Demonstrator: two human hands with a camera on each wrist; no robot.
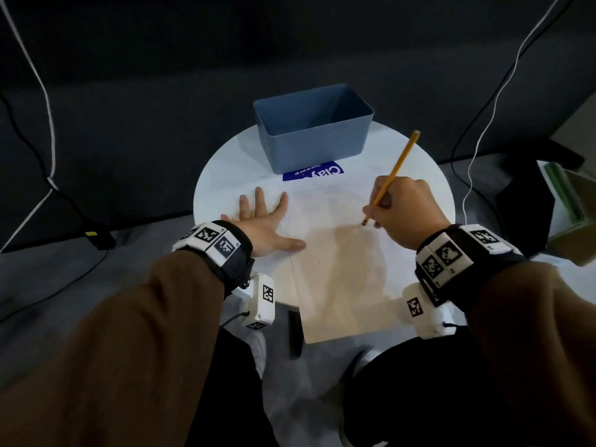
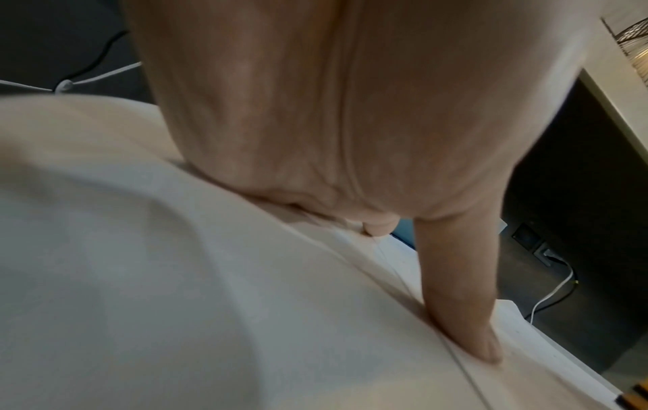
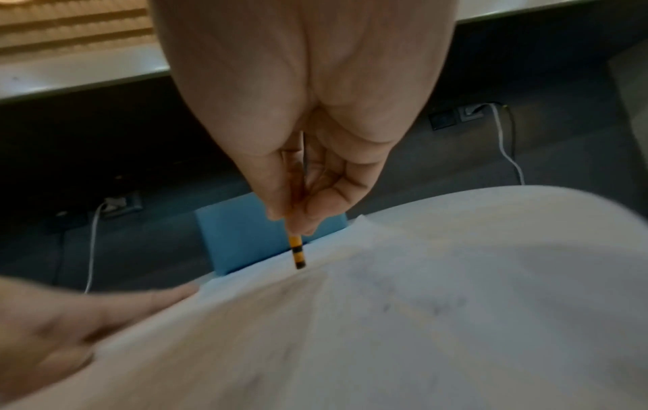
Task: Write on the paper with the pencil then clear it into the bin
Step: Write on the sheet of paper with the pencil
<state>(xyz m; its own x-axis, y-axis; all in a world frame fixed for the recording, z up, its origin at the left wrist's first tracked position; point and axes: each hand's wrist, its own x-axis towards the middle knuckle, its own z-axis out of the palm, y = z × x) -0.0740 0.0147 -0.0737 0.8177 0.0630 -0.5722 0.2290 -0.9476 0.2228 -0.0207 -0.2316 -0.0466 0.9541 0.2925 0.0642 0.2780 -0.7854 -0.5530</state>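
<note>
Right hand pinches pencil on paper; left hand lies flat; blue bin behind.

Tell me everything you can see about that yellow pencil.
The pencil is a slim yellow stick, wooden by its look, with black bands near its dark tip. The right hand pinches it low on the shaft between curled fingers. It stands tilted, its top end leaning away toward the blue bin, its tip down at the white paper on the round table. Whether the tip actually touches the sheet cannot be told.
</note>
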